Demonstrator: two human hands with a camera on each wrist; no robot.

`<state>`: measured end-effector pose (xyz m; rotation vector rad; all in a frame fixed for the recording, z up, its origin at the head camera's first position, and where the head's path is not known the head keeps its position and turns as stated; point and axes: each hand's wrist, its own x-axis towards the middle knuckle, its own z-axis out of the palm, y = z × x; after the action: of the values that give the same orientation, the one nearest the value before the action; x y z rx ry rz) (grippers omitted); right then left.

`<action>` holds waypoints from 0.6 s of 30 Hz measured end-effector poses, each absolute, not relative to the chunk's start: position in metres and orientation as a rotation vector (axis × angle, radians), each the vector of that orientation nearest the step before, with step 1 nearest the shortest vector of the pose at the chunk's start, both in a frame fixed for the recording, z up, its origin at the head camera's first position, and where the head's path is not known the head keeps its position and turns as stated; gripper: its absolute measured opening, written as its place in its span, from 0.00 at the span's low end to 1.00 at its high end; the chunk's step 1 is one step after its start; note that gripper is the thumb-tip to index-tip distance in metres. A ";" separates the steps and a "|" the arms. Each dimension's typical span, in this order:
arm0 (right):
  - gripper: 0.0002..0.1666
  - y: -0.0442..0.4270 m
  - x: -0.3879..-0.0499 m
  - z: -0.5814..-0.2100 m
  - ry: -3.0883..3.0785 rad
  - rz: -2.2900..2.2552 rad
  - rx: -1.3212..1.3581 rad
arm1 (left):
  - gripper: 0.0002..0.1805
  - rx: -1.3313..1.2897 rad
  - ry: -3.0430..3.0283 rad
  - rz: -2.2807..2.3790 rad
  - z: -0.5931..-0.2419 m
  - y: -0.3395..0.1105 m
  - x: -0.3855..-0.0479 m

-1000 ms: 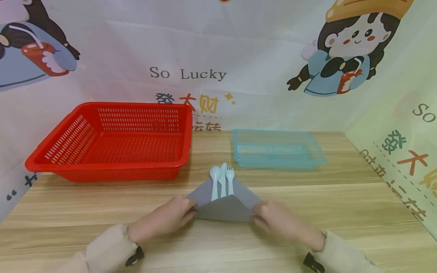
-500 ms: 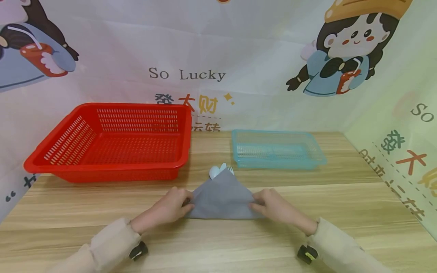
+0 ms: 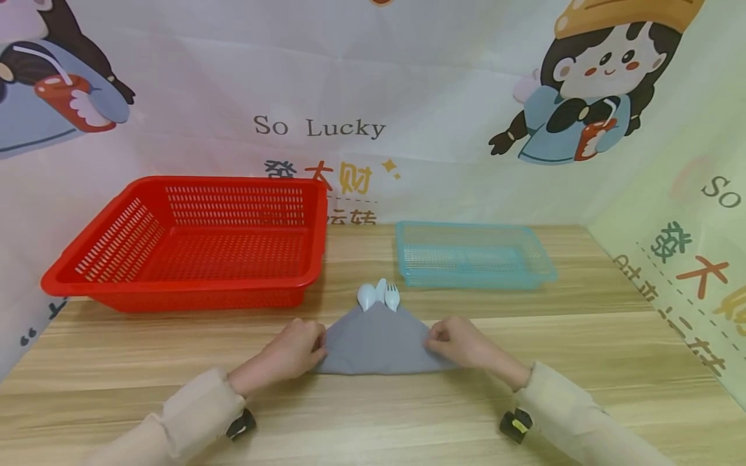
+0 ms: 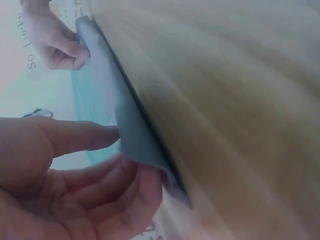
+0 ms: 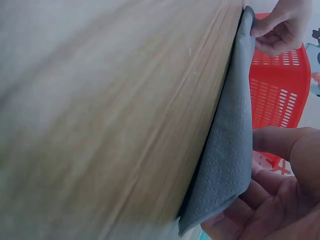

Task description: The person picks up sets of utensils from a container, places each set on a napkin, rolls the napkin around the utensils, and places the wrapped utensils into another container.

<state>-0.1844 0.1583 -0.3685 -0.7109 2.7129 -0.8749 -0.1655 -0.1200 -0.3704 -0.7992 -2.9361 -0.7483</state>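
The napkin (image 3: pixel 379 343) lies on the table (image 3: pixel 373 421) in front of the person, folded into a broad triangle with its straight fold towards the wearer and its peak pointing away. At that peak the spoon (image 3: pixel 366 296), knife (image 3: pixel 381 288) and fork (image 3: pixel 392 296) stick out side by side, the knife between the other two. Their handles are out of sight, presumably under the napkin's top layer, which would leave only the heads showing.

At the napkin's left corner the left hand (image 3: pixel 293 349) pinches the cloth, thumb on the upper side and fingers curled beneath, as its wrist view shows. At the right corner the right hand (image 3: pixel 458 341) grips in the same way. Holding both ends probably pulls the fold taut and the layers level; the wrist views show the corners slightly raised.

Beyond the napkin to the left stands the red basket (image 3: pixel 192 298), and beyond it to the right the smaller blue basket (image 3: pixel 472 280). Both are apart from the napkin, which gives the hands room at its corners. Behind everything hangs a printed sheet (image 3: pixel 419 84).
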 end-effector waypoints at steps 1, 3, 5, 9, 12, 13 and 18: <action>0.10 0.158 -0.185 -0.369 2.713 -0.871 -0.701 | 0.11 -0.787 -2.922 -0.702 -0.370 -0.118 -0.164; 0.10 0.157 -0.185 -0.369 2.712 -0.860 -0.688 | 0.08 -0.788 -2.876 -0.609 -0.368 -0.113 -0.161; 0.10 0.157 -0.185 -0.369 2.713 -0.850 -0.668 | 0.09 -0.832 -2.833 -0.508 -0.365 -0.105 -0.157; 0.11 0.155 -0.186 -0.370 2.727 -0.820 -0.642 | 0.24 -1.085 -2.850 -0.250 -0.359 -0.089 -0.145; 0.11 0.153 -0.186 -0.370 2.735 -0.812 -0.633 | 0.31 -1.257 -2.990 -0.092 -0.357 -0.078 -0.134; 0.11 0.153 -0.186 -0.370 2.739 -0.807 -0.633 | 0.33 -1.286 -3.043 -0.057 -0.357 -0.075 -0.131; 0.10 0.151 -0.186 -0.370 2.755 -0.785 -0.596 | 0.38 -1.294 -3.151 0.064 -0.363 -0.065 -0.123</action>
<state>-0.1864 0.1505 -0.3700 -0.5963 2.7546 -0.7852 -0.1235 -0.0652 -0.3625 -1.2942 -3.1509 0.0638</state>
